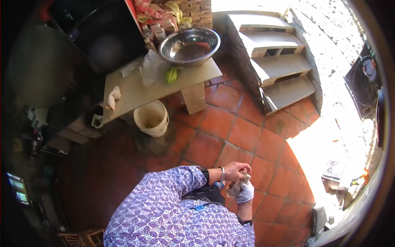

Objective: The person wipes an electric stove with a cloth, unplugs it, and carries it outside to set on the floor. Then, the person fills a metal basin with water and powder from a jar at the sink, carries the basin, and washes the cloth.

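My left hand, bare with a bracelet at the wrist, has its fingers curled at the upper edge of a crumpled grey-brown piece, perhaps cloth or a glove. My right hand wears a whitish glove and is closed around the same piece, just below my left hand. Both hands are close together in front of my body, above the red floor tiles. Small details between the fingers are hard to make out.
A pale bench holds a metal basin, a plastic bag, a green vegetable and a whitish item. A white bucket stands below. Steps rise at the upper right.
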A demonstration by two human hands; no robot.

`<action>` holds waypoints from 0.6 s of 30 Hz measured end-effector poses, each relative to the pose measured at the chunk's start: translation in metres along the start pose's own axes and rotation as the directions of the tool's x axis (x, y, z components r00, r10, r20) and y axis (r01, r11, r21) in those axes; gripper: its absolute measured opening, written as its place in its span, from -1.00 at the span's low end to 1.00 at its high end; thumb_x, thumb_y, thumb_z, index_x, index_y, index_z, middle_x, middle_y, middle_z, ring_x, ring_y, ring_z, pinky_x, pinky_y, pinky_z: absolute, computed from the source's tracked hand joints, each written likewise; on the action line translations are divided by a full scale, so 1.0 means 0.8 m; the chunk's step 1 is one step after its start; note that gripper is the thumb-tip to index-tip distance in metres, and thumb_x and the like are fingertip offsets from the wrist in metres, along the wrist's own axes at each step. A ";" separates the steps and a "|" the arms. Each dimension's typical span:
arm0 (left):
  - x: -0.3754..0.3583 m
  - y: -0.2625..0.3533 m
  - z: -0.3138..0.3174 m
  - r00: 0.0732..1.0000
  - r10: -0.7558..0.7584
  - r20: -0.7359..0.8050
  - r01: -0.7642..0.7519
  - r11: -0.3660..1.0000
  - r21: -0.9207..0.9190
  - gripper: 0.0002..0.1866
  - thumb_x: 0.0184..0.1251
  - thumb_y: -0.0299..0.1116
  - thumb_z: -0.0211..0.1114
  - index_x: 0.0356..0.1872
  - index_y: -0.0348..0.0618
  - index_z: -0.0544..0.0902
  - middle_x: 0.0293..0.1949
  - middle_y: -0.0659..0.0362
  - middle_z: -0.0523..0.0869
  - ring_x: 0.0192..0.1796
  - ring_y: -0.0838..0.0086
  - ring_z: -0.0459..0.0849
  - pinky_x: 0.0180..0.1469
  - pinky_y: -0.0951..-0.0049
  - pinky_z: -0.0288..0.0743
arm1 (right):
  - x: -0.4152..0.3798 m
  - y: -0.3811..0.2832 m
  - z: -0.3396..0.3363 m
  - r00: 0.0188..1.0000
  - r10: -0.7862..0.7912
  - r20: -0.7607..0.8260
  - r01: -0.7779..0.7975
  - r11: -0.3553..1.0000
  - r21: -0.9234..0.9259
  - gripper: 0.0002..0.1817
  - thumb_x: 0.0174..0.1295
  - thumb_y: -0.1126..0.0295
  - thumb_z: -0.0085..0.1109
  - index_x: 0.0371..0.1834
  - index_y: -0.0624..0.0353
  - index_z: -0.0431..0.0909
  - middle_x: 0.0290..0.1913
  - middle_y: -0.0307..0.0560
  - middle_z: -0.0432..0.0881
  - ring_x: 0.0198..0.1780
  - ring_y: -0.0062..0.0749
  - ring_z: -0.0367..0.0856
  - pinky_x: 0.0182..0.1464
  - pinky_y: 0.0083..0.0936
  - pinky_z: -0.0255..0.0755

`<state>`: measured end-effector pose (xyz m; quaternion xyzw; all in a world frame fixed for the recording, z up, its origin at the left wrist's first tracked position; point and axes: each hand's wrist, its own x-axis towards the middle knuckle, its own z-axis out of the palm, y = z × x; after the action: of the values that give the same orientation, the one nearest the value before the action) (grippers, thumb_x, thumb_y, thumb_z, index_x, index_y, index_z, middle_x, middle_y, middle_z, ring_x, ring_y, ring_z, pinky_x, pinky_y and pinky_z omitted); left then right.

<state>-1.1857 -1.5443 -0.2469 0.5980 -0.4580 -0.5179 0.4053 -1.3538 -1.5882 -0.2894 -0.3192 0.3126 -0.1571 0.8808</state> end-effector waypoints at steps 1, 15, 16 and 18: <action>0.013 0.003 -0.011 0.993 -0.010 -0.115 -0.005 0.991 -0.133 -0.76 0.06 -0.50 0.23 -0.19 -0.16 0.55 -0.35 0.23 0.61 -0.24 0.56 0.55 -0.16 0.52 0.44 | 0.018 -0.022 0.002 0.999 0.027 -0.035 -0.026 1.000 0.017 -0.64 0.11 0.52 0.06 0.03 0.28 0.41 -0.22 -0.01 0.58 -0.33 -0.32 0.60 -0.27 -0.40 0.55; 0.038 0.006 -0.426 0.395 -0.553 -0.734 -0.372 0.634 -0.678 -0.41 0.11 0.18 0.18 0.06 0.05 0.35 -0.26 0.18 0.58 -0.30 0.38 0.57 -0.26 0.28 0.40 | 0.189 -0.138 -0.053 0.961 0.078 -0.267 -0.142 0.963 -0.231 -0.73 0.12 0.56 0.10 -0.08 0.19 0.45 -0.43 -0.23 0.52 -0.53 -0.51 0.49 -0.52 -0.52 0.44; 0.041 0.007 -0.451 0.374 -0.577 -0.726 -0.410 0.599 -0.687 -0.37 0.07 0.22 0.18 0.05 0.05 0.35 -0.27 0.16 0.58 -0.27 0.33 0.57 -0.23 0.27 0.38 | 0.195 -0.138 -0.057 0.953 0.139 -0.270 -0.185 0.971 -0.151 -0.72 0.12 0.56 0.10 -0.07 0.16 0.43 -0.46 -0.26 0.50 -0.55 -0.52 0.47 -0.54 -0.53 0.42; 0.046 0.016 -0.491 0.322 -0.619 -0.716 -0.488 0.540 -0.686 -0.34 0.05 0.27 0.17 -0.01 -0.06 0.37 -0.34 0.16 0.54 -0.39 0.33 0.58 -0.38 0.26 0.41 | 0.202 -0.142 -0.040 0.927 0.192 -0.323 -0.243 0.962 -0.125 -0.70 0.12 0.60 0.10 -0.07 0.11 0.43 -0.43 -0.26 0.51 -0.56 -0.58 0.43 -0.57 -0.62 0.35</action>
<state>-0.7963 -1.5789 -0.1911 0.5235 0.2104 -0.2327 0.7922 -1.2614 -1.7650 -0.3063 -0.3248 0.4914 -0.0803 0.8041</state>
